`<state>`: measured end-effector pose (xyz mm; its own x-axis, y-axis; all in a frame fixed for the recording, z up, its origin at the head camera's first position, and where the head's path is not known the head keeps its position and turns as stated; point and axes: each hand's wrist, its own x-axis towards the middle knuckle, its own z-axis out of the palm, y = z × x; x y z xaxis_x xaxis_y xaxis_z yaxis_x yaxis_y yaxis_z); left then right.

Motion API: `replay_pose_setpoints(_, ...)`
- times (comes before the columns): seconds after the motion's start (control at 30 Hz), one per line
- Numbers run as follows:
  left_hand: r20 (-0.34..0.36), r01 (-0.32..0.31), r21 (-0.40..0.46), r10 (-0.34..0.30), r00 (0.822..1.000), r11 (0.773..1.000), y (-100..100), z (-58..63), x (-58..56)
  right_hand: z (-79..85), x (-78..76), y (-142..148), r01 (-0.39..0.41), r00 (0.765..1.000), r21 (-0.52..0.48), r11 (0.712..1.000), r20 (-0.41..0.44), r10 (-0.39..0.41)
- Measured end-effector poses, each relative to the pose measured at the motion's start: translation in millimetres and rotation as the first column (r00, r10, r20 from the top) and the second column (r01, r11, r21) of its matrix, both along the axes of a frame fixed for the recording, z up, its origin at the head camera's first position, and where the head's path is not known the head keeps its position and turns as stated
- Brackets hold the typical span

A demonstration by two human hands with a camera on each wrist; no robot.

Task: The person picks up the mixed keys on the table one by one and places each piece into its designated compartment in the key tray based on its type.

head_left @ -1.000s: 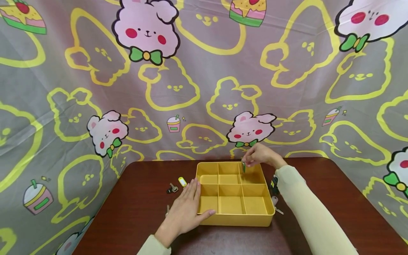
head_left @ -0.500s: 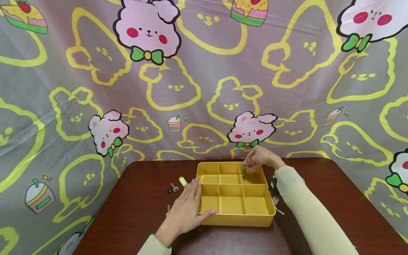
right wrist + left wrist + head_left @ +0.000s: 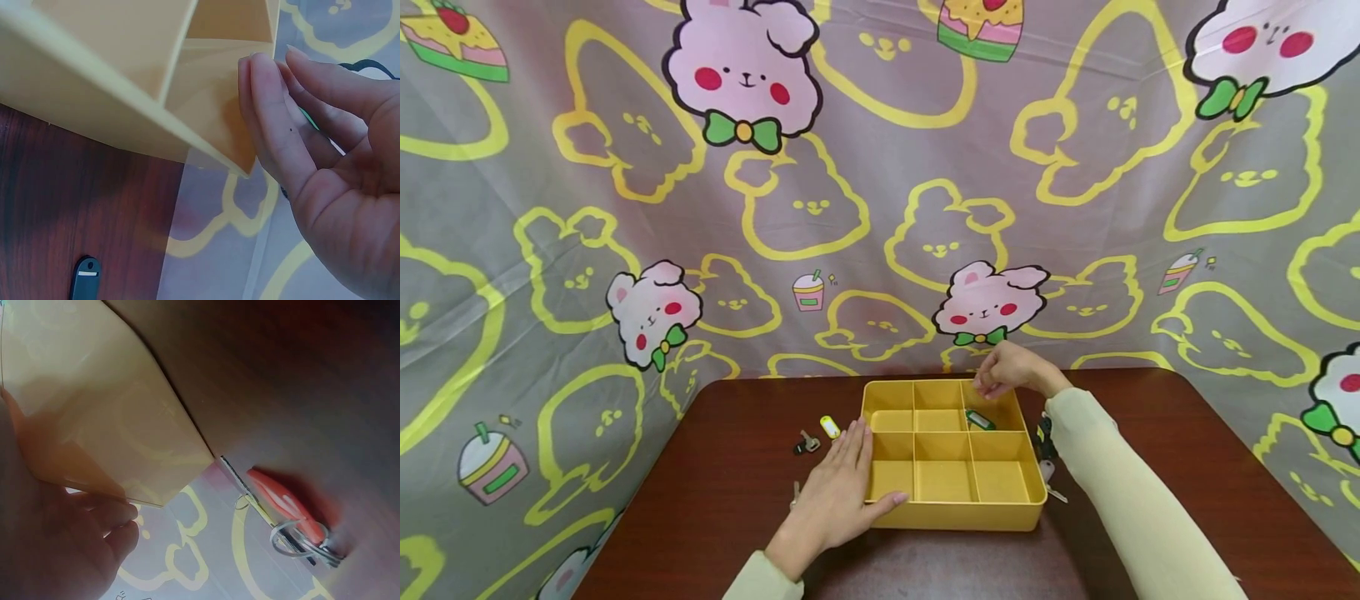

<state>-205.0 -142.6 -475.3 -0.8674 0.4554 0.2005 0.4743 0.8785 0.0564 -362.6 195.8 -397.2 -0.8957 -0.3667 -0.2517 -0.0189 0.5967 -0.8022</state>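
A yellow divided box (image 3: 955,517) stands on the table, its compartments in two rows. My left hand (image 3: 838,492) rests against its left side, fingers straight along the wall and thumb at the front rim. In the back right compartment lies a green key tag (image 3: 980,420); whether a key hangs from it I cannot tell. Just above that compartment is my right hand (image 3: 1006,371), with nothing seen in it. The right wrist view shows its thumb apart from the loosely bent fingers (image 3: 265,94).
Left of the box lie a key with a black tag (image 3: 806,443), a yellow tag (image 3: 829,427) and, in the left wrist view, a red tag (image 3: 287,503) on a ring. Dark tags (image 3: 1046,435) and a key (image 3: 1052,483) lie to the right. A patterned cloth (image 3: 880,250) hangs behind the table.
The green key tag has left my right hand's fingers and dropped to the floor of the back right compartment. My left hand keeps its place on the box.
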Motion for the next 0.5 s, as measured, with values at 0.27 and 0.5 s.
replay_pose_setpoints(0.27, -0.005, 0.006, -0.003, -0.006, 1.0, 1.0, 0.1, -0.5, -1.2, 6.0, 2.7, -0.6, 0.0, 1.0, 0.013, 1.0, -0.008, 0.0)
replay_pose_setpoints(0.5, 0.01, 0.002, -0.001, -0.002, 1.0, 1.0, 0.2, 0.2, -0.6, 7.4, 4.9, 1.3, -0.011, 1.0, 0.002, 1.0, -0.011, 0.011)
